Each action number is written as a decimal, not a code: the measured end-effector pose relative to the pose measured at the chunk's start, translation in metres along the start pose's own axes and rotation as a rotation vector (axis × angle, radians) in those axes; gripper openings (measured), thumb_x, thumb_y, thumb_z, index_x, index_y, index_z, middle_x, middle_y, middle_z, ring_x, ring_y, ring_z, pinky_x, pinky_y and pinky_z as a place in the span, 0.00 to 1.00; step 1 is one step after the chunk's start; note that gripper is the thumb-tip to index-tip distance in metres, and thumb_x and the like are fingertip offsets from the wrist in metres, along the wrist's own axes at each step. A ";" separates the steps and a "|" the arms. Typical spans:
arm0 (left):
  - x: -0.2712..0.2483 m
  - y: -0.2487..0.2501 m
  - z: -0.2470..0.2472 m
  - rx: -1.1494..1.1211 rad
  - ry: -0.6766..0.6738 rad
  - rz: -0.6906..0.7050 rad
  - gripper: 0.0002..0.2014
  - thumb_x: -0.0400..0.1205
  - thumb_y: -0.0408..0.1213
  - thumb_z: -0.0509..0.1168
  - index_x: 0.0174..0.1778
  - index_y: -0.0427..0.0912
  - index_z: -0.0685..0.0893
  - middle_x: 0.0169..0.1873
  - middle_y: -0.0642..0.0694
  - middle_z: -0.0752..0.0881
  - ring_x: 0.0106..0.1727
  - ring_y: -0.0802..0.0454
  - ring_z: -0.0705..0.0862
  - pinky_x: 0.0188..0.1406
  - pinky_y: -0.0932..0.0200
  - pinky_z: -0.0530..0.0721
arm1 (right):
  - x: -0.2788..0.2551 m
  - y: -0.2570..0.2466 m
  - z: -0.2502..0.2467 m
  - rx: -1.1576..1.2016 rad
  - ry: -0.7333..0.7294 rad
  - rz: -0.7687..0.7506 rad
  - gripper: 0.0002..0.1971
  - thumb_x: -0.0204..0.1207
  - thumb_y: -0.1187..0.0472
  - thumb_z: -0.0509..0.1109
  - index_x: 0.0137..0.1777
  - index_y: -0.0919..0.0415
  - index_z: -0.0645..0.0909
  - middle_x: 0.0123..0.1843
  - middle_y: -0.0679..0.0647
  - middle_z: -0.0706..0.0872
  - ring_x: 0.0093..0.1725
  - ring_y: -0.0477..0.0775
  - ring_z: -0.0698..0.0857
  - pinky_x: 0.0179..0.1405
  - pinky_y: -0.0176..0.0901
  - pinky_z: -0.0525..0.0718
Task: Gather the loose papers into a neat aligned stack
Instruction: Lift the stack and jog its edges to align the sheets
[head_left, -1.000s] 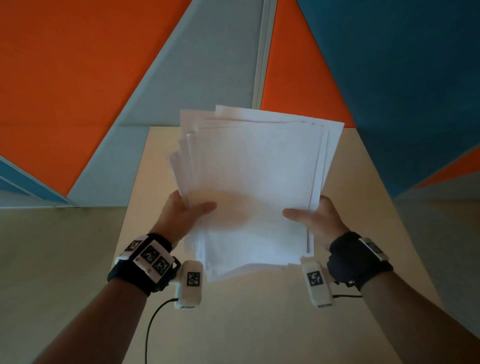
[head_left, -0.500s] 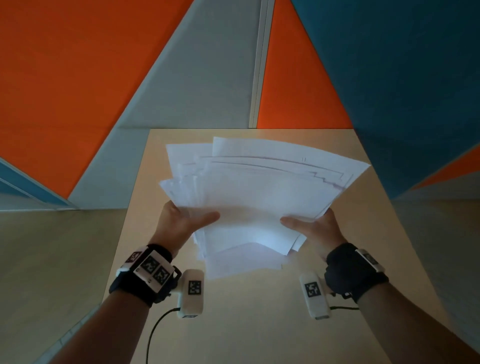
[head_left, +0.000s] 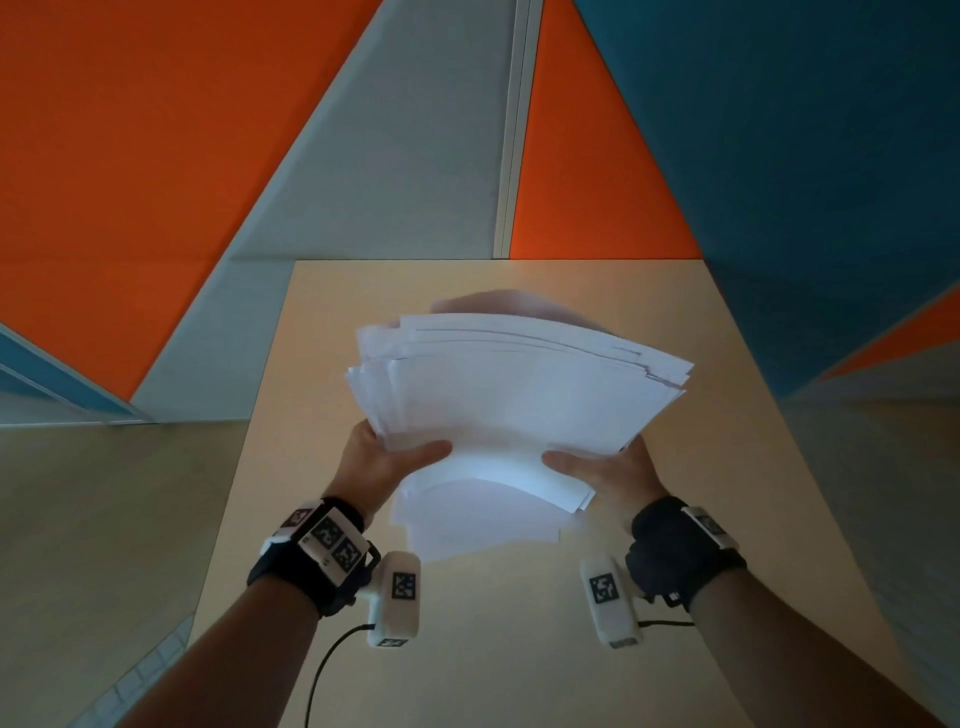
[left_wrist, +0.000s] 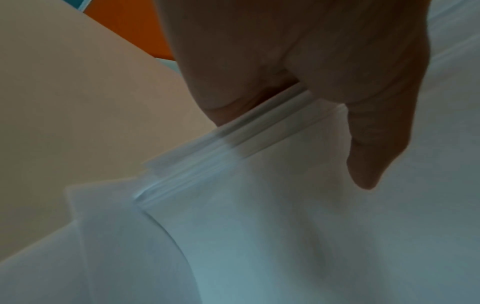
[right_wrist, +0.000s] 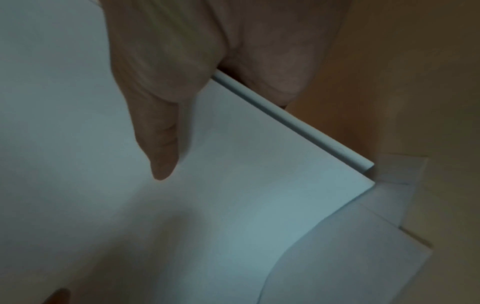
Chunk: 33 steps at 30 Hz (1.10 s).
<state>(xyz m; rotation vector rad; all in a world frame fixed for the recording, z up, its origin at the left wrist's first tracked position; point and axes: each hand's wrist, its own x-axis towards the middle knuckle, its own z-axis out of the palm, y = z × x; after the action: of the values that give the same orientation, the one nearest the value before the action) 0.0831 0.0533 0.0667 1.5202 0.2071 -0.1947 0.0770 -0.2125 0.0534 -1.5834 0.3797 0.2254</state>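
A bundle of white papers (head_left: 514, 405) is held in the air over the beige table (head_left: 675, 597), tilted away from me and fanned, its edges uneven. My left hand (head_left: 384, 462) grips the bundle's left side, thumb on top and fingers hidden beneath. My right hand (head_left: 602, 470) grips the right side the same way. In the left wrist view the papers (left_wrist: 285, 216) show staggered edges under the left hand (left_wrist: 311, 86). In the right wrist view the papers (right_wrist: 233, 195) have offset corners below the right hand (right_wrist: 182, 86).
Orange, grey and blue wall panels (head_left: 363, 156) rise behind the table's far edge. Wrist cameras (head_left: 395, 597) with cables hang under both forearms. Floor lies to either side of the table.
The bundle has tipped from nearly upright to leaning away from me and has come lower over the table. Both hands keep their grip on its sides.
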 end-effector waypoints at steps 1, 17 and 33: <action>0.000 -0.001 0.001 -0.009 0.007 -0.005 0.21 0.66 0.24 0.81 0.53 0.44 0.88 0.49 0.45 0.93 0.53 0.47 0.92 0.61 0.42 0.86 | -0.001 -0.002 0.000 0.011 0.004 -0.003 0.21 0.58 0.68 0.88 0.52 0.65 0.88 0.50 0.56 0.94 0.50 0.53 0.93 0.53 0.46 0.90; 0.008 0.002 -0.002 0.151 -0.049 0.057 0.16 0.71 0.28 0.79 0.52 0.48 0.88 0.47 0.52 0.93 0.51 0.55 0.91 0.53 0.55 0.88 | 0.004 -0.004 -0.010 -0.047 -0.042 0.052 0.15 0.64 0.68 0.85 0.50 0.65 0.87 0.45 0.57 0.93 0.44 0.53 0.93 0.35 0.36 0.87; 0.044 -0.038 0.014 0.796 -0.016 -0.421 0.20 0.74 0.49 0.67 0.63 0.54 0.82 0.60 0.42 0.85 0.56 0.40 0.84 0.58 0.50 0.83 | 0.051 0.034 0.011 -0.406 0.106 0.125 0.12 0.71 0.58 0.80 0.52 0.59 0.86 0.51 0.56 0.91 0.53 0.61 0.89 0.56 0.51 0.86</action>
<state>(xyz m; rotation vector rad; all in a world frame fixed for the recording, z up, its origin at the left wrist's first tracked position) 0.1167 0.0380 0.0194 2.2496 0.4746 -0.6847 0.1121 -0.2076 0.0028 -1.9781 0.5417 0.3308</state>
